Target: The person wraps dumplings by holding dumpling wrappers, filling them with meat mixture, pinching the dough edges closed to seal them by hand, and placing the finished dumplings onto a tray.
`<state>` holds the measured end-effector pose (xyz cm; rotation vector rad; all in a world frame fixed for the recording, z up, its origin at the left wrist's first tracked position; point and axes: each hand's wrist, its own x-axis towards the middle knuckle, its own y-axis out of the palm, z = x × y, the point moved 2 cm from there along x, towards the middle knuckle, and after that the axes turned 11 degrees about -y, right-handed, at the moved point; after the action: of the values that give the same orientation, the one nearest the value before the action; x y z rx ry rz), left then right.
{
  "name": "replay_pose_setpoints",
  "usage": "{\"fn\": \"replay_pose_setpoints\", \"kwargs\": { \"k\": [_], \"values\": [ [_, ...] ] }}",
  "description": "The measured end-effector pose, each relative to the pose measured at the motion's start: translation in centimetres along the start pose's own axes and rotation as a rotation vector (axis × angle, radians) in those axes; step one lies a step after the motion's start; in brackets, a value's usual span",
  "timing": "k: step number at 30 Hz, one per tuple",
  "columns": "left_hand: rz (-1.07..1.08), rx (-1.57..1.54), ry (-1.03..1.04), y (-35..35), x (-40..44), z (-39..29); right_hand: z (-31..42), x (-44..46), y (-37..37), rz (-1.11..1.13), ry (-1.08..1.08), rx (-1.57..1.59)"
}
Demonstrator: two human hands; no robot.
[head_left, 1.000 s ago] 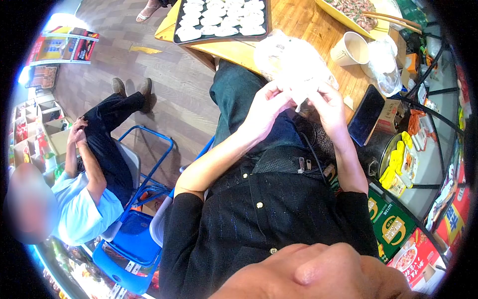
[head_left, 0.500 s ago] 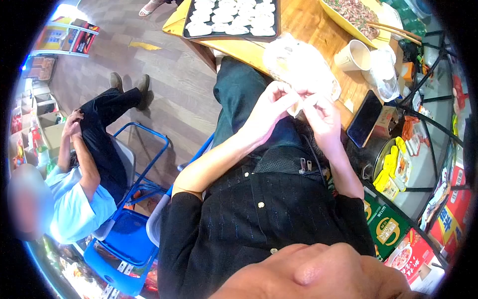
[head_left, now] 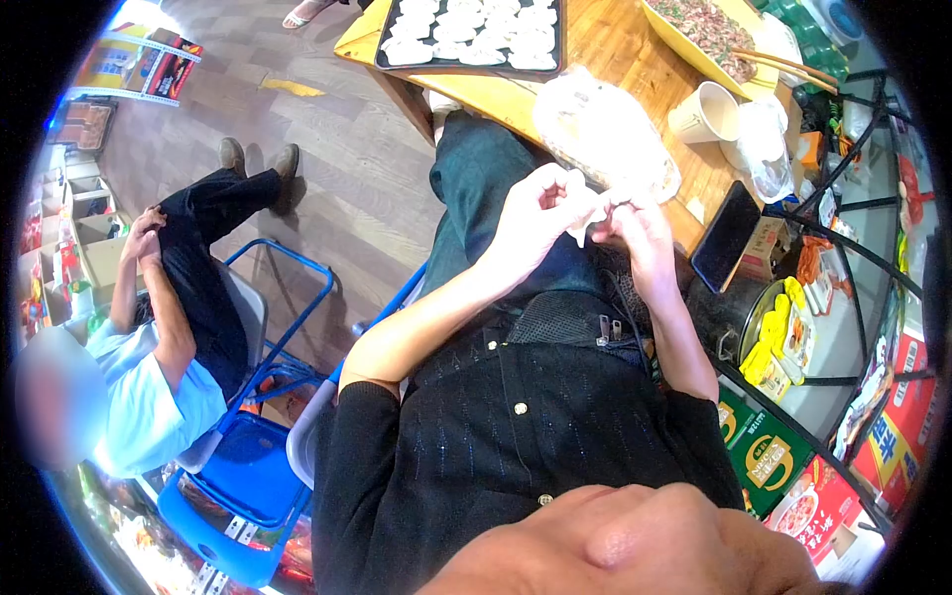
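Observation:
My left hand (head_left: 535, 218) and my right hand (head_left: 640, 233) meet in front of my lap, at the table's near edge. Between their fingertips they pinch a small white dumpling (head_left: 585, 220), partly covered by the fingers. Just beyond the hands lies a clear plastic bag (head_left: 595, 124) with pale contents I cannot make out. A dark tray (head_left: 476, 69) farther back carries several white dumplings in rows. At the back right, a yellow bowl (head_left: 684, 50) holds minced filling (head_left: 709, 35), with chopsticks (head_left: 788, 65) across its rim.
A paper cup (head_left: 704, 112), a crumpled plastic bag (head_left: 766, 164) and a dark phone (head_left: 727, 236) are on the table's right side. Boxes and a black rack (head_left: 843, 382) stand to the right. A seated person (head_left: 164, 347) and a blue folding chair (head_left: 253, 466) are at left.
My left hand has shifted slightly and its fingers curl more. The right fingers have turned in over the dumpling's edge. The surroundings sit slightly differently as the camera moved.

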<state>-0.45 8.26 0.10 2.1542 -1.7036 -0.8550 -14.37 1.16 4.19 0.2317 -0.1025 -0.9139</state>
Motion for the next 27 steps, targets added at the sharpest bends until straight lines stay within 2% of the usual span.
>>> {"fn": "replay_pose_setpoints", "kwargs": {
  "k": [3, 5, 7, 9, 11, 13, 16, 20, 23, 25, 26, 27],
  "values": [
    [0.039, -0.010, 0.032, 0.7, 0.4, 0.3, -0.3, -0.4, 0.1, 0.120, -0.021, -0.082],
    [0.055, -0.043, 0.088, 1.4, 0.7, 0.4, -1.3, -0.4, -0.4, 0.146, -0.067, -0.530],
    [0.054, -0.068, 0.092, 1.5, 0.7, 0.4, -1.5, -0.3, -0.6, 0.156, -0.083, -0.521],
    [-0.009, 0.002, 0.044, 1.1, 0.6, 0.3, -1.2, -0.4, -0.4, 0.125, -0.107, -0.243],
    [0.007, -0.008, 0.036, 0.9, 0.6, 0.5, -0.9, -0.2, -0.6, 0.106, -0.174, -0.223],
    [0.006, -0.281, -0.053, 0.9, 0.6, 0.6, -0.7, -0.1, -0.8, 0.090, -0.242, -0.203],
    [0.059, -0.361, -0.078, 0.1, 0.6, 1.3, -0.9, -0.1, -1.4, 0.004, -0.081, 0.209],
    [0.035, -0.355, -0.053, -0.2, 0.6, 1.1, -0.7, 0.1, -1.1, -0.094, 0.029, 0.328],
    [0.064, -0.458, -0.054, -0.9, 0.5, 0.7, -1.3, 0.7, -1.7, -0.167, 0.044, 0.449],
    [0.074, -0.562, -0.123, -1.2, 0.3, 0.2, -1.7, 1.1, -2.3, -0.297, 0.156, 0.605],
    [0.075, -0.565, -0.122, -1.3, 0.0, -0.2, -2.3, 1.3, -3.3, -0.297, 0.156, 0.601],
    [0.058, -0.600, -0.183, -0.8, -0.5, -1.4, -3.1, 1.6, -4.6, -0.190, 0.140, 0.771]
  ]
}}
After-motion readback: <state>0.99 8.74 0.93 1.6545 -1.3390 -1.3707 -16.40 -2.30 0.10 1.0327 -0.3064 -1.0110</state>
